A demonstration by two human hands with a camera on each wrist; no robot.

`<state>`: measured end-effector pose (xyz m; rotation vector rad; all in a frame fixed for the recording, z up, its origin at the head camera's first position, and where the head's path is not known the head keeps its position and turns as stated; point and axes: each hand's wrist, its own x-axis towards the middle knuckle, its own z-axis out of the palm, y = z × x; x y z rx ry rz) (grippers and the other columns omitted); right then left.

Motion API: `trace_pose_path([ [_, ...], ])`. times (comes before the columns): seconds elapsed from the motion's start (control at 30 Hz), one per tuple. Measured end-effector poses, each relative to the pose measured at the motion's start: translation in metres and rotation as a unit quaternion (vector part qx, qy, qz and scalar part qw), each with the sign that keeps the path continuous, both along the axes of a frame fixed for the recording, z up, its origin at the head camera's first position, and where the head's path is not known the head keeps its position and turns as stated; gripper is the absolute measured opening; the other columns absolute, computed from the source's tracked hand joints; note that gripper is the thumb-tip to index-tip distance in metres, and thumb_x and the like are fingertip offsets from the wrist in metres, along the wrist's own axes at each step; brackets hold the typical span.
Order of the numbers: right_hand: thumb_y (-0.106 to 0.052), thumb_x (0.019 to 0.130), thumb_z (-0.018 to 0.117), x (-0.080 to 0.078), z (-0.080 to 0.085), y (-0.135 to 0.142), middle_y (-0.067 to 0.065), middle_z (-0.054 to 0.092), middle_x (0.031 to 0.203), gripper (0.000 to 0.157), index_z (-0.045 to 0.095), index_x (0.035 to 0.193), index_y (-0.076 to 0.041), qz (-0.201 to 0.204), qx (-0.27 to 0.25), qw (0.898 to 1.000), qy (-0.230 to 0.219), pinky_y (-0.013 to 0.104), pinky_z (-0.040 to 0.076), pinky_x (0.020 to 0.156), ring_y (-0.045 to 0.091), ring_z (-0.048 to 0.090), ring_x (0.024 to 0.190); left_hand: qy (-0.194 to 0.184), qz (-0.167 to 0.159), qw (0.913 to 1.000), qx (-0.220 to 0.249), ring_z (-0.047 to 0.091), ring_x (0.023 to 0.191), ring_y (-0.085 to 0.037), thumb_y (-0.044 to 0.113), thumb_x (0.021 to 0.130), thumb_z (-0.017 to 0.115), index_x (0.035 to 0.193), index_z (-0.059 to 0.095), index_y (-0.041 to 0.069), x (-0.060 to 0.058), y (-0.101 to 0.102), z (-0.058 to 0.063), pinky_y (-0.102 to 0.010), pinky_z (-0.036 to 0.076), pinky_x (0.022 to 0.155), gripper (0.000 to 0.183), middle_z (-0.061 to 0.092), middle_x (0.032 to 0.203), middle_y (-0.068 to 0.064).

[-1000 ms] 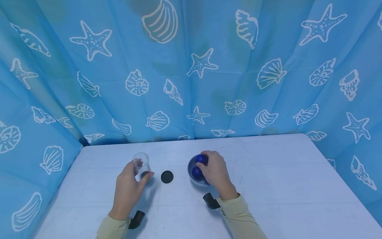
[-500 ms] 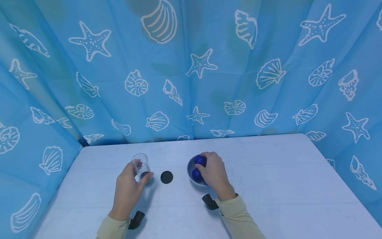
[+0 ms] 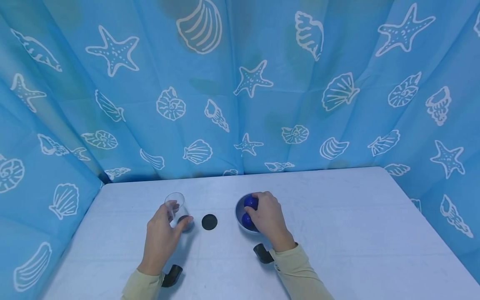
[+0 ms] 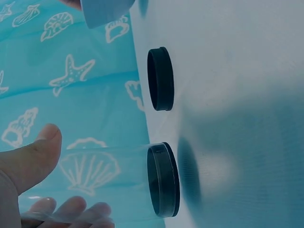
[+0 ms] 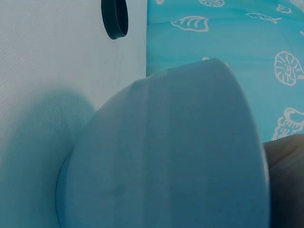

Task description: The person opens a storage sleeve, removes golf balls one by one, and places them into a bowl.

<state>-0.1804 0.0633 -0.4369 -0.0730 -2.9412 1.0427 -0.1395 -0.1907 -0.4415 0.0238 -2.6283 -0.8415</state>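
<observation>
My left hand (image 3: 161, 235) holds a clear cylindrical jar (image 4: 118, 175) with a black base (image 4: 164, 180), its thumb on one side and fingers round the other. Upright and open at the top, the jar shows nothing inside above its base. A round black lid (image 3: 209, 222) lies just right of it on the table. My right hand (image 3: 269, 216) reaches into a bowl (image 3: 240, 223), pinching a dark blue ball (image 3: 251, 202) between thumb and fingers. A second blue ball (image 3: 247, 220) sits nearer in the bowl, partly hidden by that hand. Only the bowl's outer wall (image 5: 166, 156) shows in the right wrist view.
A white cloth covers the table (image 3: 356, 225). Behind and at the sides hangs a blue curtain (image 3: 210, 91) with white shells and starfish. Black wrist mounts (image 3: 172, 276) stick out from both sleeves.
My right hand and the pinched ball have shifted very slightly toward the near side of the bowl. The left hand keeps its hold on the jar, almost unmoved.
</observation>
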Motion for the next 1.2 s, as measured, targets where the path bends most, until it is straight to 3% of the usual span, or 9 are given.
trace_pose_path([
  [0.7, -0.023, 0.092, 0.075, 0.0, 0.0, 0.001, 0.022, 0.064, 0.122, 0.044, 0.065, 0.127, 0.002, 0.008, 0.023, 1.0, 0.001, 0.052, 0.055, 0.095, 0.036, 0.063, 0.115, -0.018, -0.003, 0.9995, 0.024, 0.067, 0.103, -0.036, 0.018, 0.079, 0.088, 0.123, 0.055, -0.004, -0.005, 0.0, -0.01, -0.052, 0.056, 0.09, 0.059, 0.068, 0.117, -0.021],
  [1.2, -0.022, 0.092, 0.075, 0.001, -0.002, 0.0, 0.021, 0.064, 0.124, 0.042, 0.064, 0.125, 0.0, 0.002, -0.001, 1.0, -0.009, 0.054, 0.054, 0.096, 0.037, 0.062, 0.118, -0.015, -0.011, 0.9992, 0.035, 0.067, 0.106, -0.044, 0.016, 0.082, 0.085, 0.127, 0.053, -0.005, -0.004, -0.002, -0.011, -0.053, 0.054, 0.092, 0.059, 0.068, 0.118, -0.026],
])
